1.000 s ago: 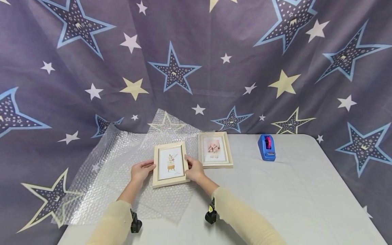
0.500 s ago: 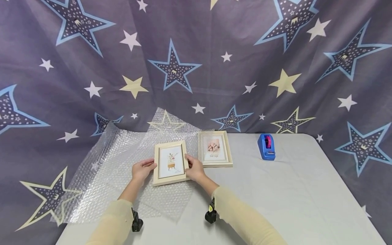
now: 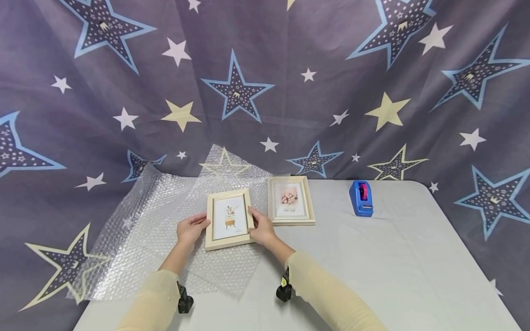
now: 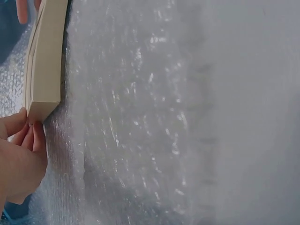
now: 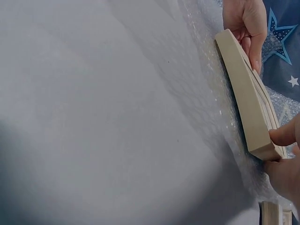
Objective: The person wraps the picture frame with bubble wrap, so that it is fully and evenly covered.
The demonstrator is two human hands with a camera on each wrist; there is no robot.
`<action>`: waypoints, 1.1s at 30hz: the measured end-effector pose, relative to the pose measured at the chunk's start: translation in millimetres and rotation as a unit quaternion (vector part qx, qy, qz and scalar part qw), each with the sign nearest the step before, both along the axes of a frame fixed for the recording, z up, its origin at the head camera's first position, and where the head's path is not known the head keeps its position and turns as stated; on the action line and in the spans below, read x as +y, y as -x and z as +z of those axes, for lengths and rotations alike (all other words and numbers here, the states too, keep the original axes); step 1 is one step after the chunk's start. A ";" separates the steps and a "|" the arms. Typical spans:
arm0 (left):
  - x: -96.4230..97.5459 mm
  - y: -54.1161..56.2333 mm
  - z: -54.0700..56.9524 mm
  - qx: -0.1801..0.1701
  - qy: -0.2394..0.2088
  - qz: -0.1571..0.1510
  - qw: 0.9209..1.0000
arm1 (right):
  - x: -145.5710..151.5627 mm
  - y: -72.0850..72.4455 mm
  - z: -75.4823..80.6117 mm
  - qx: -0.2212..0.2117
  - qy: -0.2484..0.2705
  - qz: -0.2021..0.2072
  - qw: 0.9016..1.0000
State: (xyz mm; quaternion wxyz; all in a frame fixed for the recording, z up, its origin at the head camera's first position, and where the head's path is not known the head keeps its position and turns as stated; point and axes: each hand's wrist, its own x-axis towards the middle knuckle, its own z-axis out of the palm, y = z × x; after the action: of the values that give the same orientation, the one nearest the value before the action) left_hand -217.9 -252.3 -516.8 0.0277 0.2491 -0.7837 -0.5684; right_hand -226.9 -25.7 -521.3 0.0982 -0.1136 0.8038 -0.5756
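Note:
A cream picture frame (image 3: pixel 229 219) with a potted-plant print is held between both hands, face up over the bubble wrap (image 3: pixel 136 248). My left hand (image 3: pixel 191 230) grips its left side, thumb on top and fingers beneath, as the left wrist view shows at the frame's corner. On the opposite side my right hand (image 3: pixel 262 228) pinches the edge between thumb and fingers. In the right wrist view the frame's long cream side (image 5: pixel 243 96) stands slightly above the sheet. A second cream picture frame (image 3: pixel 291 202), with a pink flower print, lies just to the right, its left part overlapped by the wrap.
A blue tape dispenser (image 3: pixel 361 198) with a pink core stands at the back right of the white table (image 3: pixel 372 266). Behind the table hangs a dark star-patterned curtain (image 3: pixel 285 115), and the bubble wrap's far corner rises against it.
Both hands keep their hold on the plant-print frame, which has shifted very slightly to the left. The second frame and the tape dispenser stay in place.

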 end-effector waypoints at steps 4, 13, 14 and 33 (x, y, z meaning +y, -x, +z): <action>0.7 0.1 3.9 0.003 -0.002 0.005 1.000 | 0.9 0.0 1.8 -0.004 -0.005 -0.002 1.000; -0.9 -4.0 5.6 0.011 -0.008 0.002 1.000 | 3.3 -2.0 6.0 0.008 -0.031 0.003 0.999; -0.9 -4.6 5.6 0.013 -0.007 -0.002 1.000 | 3.8 -2.0 6.1 0.007 -0.032 0.003 0.999; 2.6 -7.0 5.2 0.011 0.055 -0.037 0.998 | 8.6 -1.5 1.1 0.011 -0.047 0.022 0.999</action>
State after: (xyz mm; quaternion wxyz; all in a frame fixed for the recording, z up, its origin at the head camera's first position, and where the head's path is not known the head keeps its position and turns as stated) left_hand -210.9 -249.7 -511.6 0.0290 0.2113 -0.8224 -0.5275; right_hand -225.4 -17.1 -520.2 0.1071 -0.1332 0.8282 -0.5338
